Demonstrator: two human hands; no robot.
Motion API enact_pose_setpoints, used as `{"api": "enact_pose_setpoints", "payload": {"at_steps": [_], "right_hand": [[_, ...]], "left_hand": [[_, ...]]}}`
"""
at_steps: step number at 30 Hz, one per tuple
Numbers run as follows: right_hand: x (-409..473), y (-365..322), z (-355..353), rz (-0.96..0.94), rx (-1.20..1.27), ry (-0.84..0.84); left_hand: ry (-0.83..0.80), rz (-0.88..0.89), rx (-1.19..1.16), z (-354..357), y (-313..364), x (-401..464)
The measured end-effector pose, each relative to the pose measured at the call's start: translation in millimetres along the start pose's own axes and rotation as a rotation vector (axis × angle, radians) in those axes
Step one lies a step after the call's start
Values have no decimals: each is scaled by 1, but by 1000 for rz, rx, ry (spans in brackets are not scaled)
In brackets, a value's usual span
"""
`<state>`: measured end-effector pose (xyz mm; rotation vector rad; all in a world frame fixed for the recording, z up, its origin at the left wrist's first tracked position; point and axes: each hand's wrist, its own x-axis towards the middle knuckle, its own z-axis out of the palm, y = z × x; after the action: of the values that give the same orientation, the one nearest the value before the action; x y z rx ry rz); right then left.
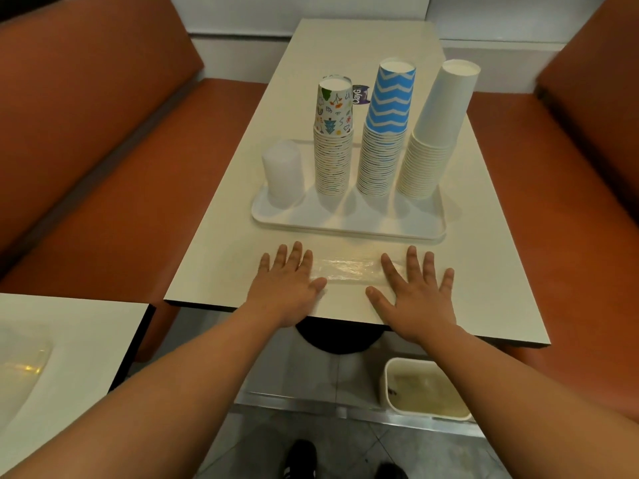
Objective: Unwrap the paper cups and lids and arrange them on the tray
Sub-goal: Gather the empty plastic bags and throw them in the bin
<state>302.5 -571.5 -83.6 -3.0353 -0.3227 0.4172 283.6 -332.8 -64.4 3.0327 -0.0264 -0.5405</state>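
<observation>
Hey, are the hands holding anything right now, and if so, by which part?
Nothing is held. The left hand and right hand lie flat, fingers spread, on the table, at either end of a flattened clear wrapper.

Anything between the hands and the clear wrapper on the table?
No. The left hand and right hand lie flat on the ends of the clear wrapper. The tray sits beyond it, out of the way.

Three inverted cup stacks (382,133) and lid stack (283,172) upright on white tray (345,221); flattened wrapper (345,268) before tray.
</observation>
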Motion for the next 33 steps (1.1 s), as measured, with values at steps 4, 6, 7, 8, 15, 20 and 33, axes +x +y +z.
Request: {"api": "enact_pose_setpoints", "payload": {"at_steps": [4, 6, 7, 8, 15, 20, 33], "right_hand": [[1, 2, 0, -37, -10, -9], [0, 4, 1, -65, -13, -21], [-1, 6, 1, -84, -15, -31], [-1, 9, 1, -109, -19, -41], [-14, 29, -8, -300, 130, -36], [-15, 27, -34, -258, 275, 133], [-51, 24, -110, -159, 1766, -409]], "left_hand": [[218, 90, 67, -15, 44, 14], [196, 113, 15, -18, 67, 20], [136, 93, -28, -21, 75, 23], [59, 67, -64, -25, 82, 26], [-406, 14, -530, -60, 93, 17], [-457, -51, -1079, -67, 90, -9], [471, -77, -1430, -84, 146, -53]]}}
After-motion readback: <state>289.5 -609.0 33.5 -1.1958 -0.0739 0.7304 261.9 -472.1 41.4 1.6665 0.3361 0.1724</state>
